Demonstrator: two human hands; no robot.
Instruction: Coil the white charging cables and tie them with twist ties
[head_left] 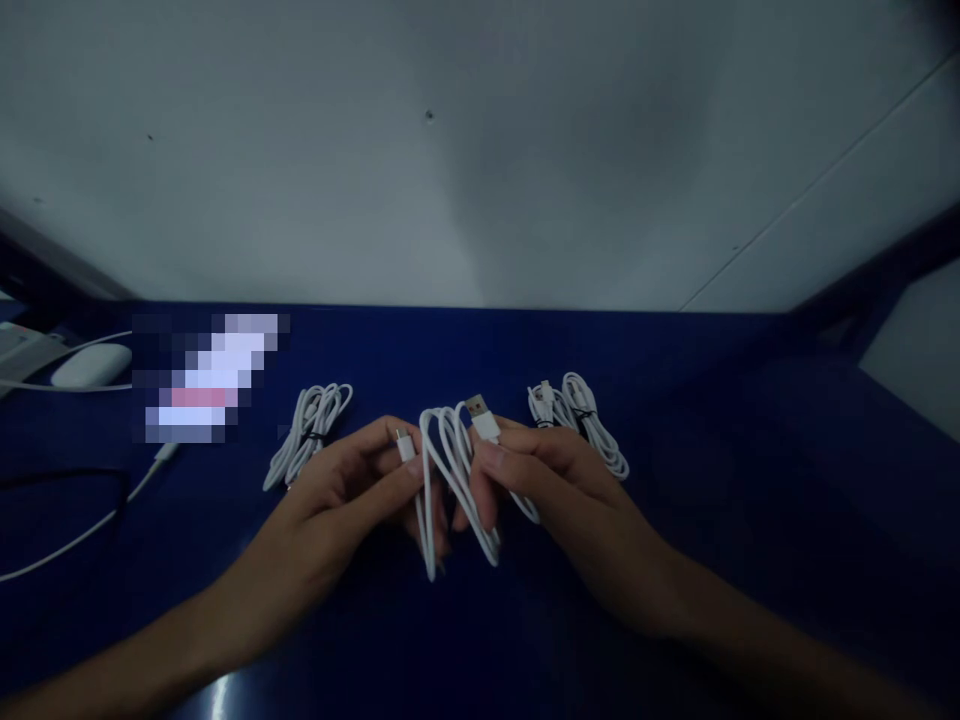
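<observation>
A white USB cable (pixel 454 450), loosely coiled in loops, is held up between both hands over the blue table. Thumb and fingers of my left hand (pixel 337 485) pinch it beside its small USB-C plug (pixel 405 444), which points up. My right hand (pixel 559 480) grips the other end near the larger USB-A plug (pixel 481 415), also pointing up. Just beyond my left hand lies a bundled white cable (pixel 307 430) with a black tie. Past my right hand are more white cables (pixel 596 425) bundled with black ties, partly hidden by the hand.
On the left of the blue table (pixel 420 350) a pixelated bright screen (pixel 217 375) has a white charging cord (pixel 82 545) plugged in. A white rounded case (pixel 91 366) and a box (pixel 26 350) sit at the far left. A pale wall (pixel 337 180) rises behind the table.
</observation>
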